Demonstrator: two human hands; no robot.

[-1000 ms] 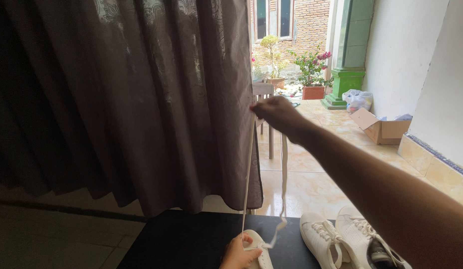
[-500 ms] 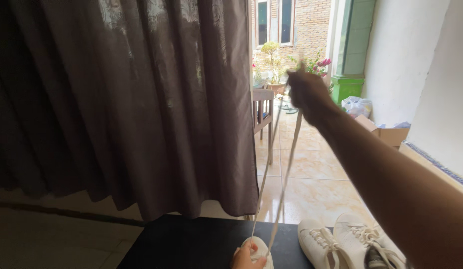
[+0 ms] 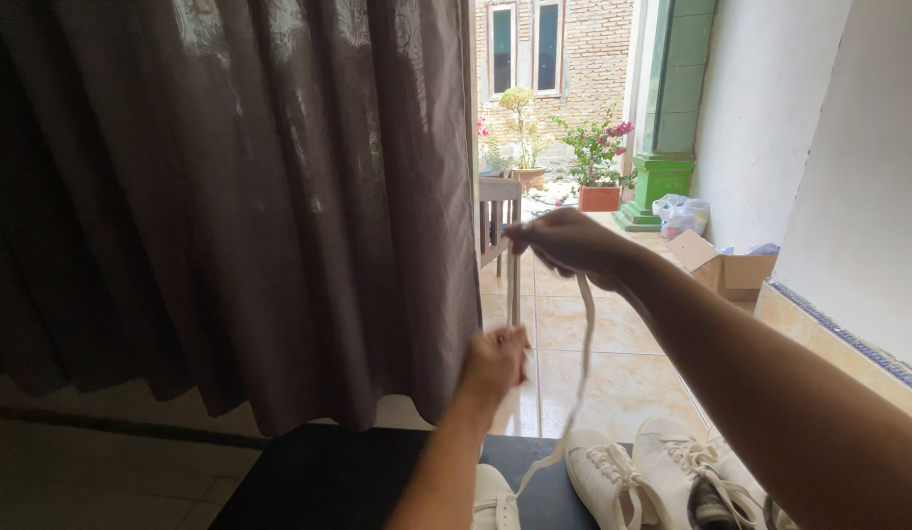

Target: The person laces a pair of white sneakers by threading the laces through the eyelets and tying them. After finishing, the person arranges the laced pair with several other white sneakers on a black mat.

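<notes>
Pinched between the fingertips of my right hand [image 3: 564,240] is a flat white shoelace [image 3: 584,329], raised to about the height of the chair back outside; one strand drops slack from the hand to the white sneaker [image 3: 497,499] at the bottom edge. My left hand [image 3: 495,358] is curled closed on the other strand, which runs straight up to the right hand against the curtain's edge.

Nearest me, that sneaker sits on a matte black table [image 3: 328,481], only its smooth toe showing. Just beside it on the right lies a laced pair of white sneakers [image 3: 662,476], their laces criss-crossed and their dark insides visible.

Behind the table hangs a brown curtain [image 3: 230,196], thin fabric in soft vertical folds with a faint woven pattern. Beyond its edge are glossy cream floor tiles [image 3: 613,363], a slatted wooden chair [image 3: 497,211], an open cardboard box [image 3: 726,270] by the white wall, a green pillar [image 3: 662,108] and a flowering potted plant [image 3: 595,162] before a brick wall.

Half a second ago the left hand pressed on the shoe; it has since lifted clear and climbed up the lace, and the right hand has come lower.
</notes>
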